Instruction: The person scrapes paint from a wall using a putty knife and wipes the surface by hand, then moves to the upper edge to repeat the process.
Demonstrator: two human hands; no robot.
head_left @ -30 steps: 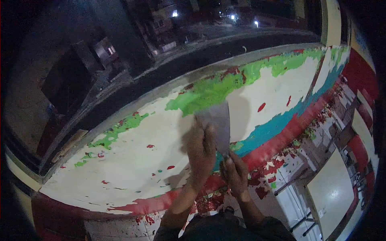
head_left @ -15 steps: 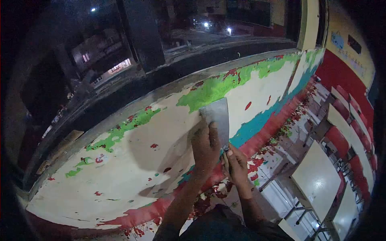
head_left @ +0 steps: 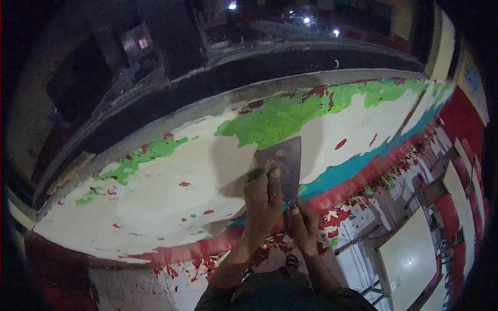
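A wide metal paint scraper (head_left: 285, 161) lies with its blade against the wall, its top edge at the lower border of a green paint patch (head_left: 280, 115). My right hand (head_left: 303, 225) is closed around its handle below. On the blade's left side, my left hand (head_left: 262, 197) grips it, thumb laid on the face. A dark green paint flake (head_left: 254, 175) shows at my left fingertips. Cream surface (head_left: 171, 217) surrounds the blade, dotted with red and green specks. Teal (head_left: 337, 173) and red (head_left: 207, 248) paint bands run along the wall's lower part.
Above the wall runs a grey ledge (head_left: 207, 111) under a dark window. Paint chips (head_left: 334, 217) litter the tiled floor below. White-topped desks (head_left: 410, 259) and red chairs (head_left: 447, 215) stand on the right.
My view has turned, so the wall sits further right and lower in the picture. The scraper has shifted slightly left and down along the wall. Both hands keep their hold on it.
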